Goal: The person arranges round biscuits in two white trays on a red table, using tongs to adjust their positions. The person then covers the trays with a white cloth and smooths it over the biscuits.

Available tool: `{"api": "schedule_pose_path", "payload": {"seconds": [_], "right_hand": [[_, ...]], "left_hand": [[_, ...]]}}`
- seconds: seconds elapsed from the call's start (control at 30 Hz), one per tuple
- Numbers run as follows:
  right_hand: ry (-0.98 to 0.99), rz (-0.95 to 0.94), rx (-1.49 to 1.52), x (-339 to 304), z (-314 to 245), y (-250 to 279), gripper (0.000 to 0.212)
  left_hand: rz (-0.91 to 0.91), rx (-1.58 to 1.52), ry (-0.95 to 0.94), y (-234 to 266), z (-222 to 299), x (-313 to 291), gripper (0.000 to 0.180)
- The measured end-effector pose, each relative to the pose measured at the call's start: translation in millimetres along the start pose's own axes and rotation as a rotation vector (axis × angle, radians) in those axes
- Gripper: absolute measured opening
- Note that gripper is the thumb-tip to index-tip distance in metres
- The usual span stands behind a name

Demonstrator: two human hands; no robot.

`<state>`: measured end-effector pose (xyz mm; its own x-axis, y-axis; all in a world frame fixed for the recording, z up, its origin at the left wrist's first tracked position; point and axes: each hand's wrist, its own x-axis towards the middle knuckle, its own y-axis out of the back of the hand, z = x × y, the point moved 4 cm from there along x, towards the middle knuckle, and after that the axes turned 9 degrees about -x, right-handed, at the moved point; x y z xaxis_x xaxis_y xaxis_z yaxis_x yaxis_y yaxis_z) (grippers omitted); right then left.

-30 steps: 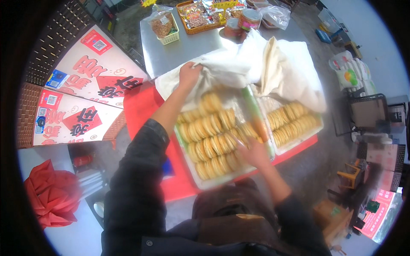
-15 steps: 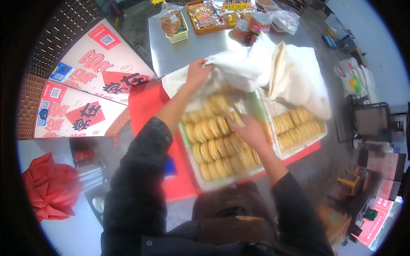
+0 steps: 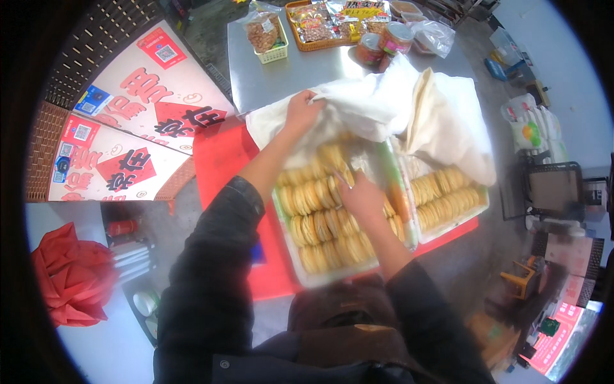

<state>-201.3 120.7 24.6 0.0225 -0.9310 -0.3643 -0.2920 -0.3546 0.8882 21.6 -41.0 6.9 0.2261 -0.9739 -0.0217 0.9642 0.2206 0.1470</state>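
Here: left fingers on the white cloth, right hand above the pastry rows

We take clock positions from the centre of the view. At 12 o'clock our left hand [image 3: 302, 114] pinches the near edge of a white cloth [image 3: 384, 102]; its fingers are closed on the fabric, which is lifted over the far end of the left tray [image 3: 307, 280]. Just off centre towards 3 o'clock, our right hand [image 3: 364, 200] has its fingers wrapped around a thin tool [image 3: 341, 177], tongs by its look, pointing towards 11 o'clock. The tip reaches the far rows; blur prevents us from telling whether it grips anything.

The round, flat pastries [image 3: 313, 198] stand on edge in packed rows inside the left tray, around and below the right hand. At 3 o'clock, touching or just beside it, we record a right tray [image 3: 451, 224] with two visible rows, its far part under the cloth. Both trays lie on a red cover [image 3: 224, 163]. Beyond it, a metal bench [image 3: 320, 67] carries a pale basket [image 3: 275, 56] between 11 and 12 o'clock and lidded jars [image 3: 395, 40] at 1 o'clock. Printed boards [image 3: 144, 173] stand at 10 o'clock.
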Motion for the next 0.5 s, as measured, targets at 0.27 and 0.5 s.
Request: {"api": "schedule_pose_path", "payload": {"seconds": [0.27,0.5], "right_hand": [[-0.003,0.047,-0.034,-21.3,-2.5,-1.3,0.05],[-0.067,0.021,-0.016,1.8,-13.8,0.8,0.049]], "left_hand": [[0.008,0.014,-0.018,6.6,-3.0,-1.4,0.028],[0.028,0.017,-0.034,-1.6,3.5,-4.4,0.029]]}}
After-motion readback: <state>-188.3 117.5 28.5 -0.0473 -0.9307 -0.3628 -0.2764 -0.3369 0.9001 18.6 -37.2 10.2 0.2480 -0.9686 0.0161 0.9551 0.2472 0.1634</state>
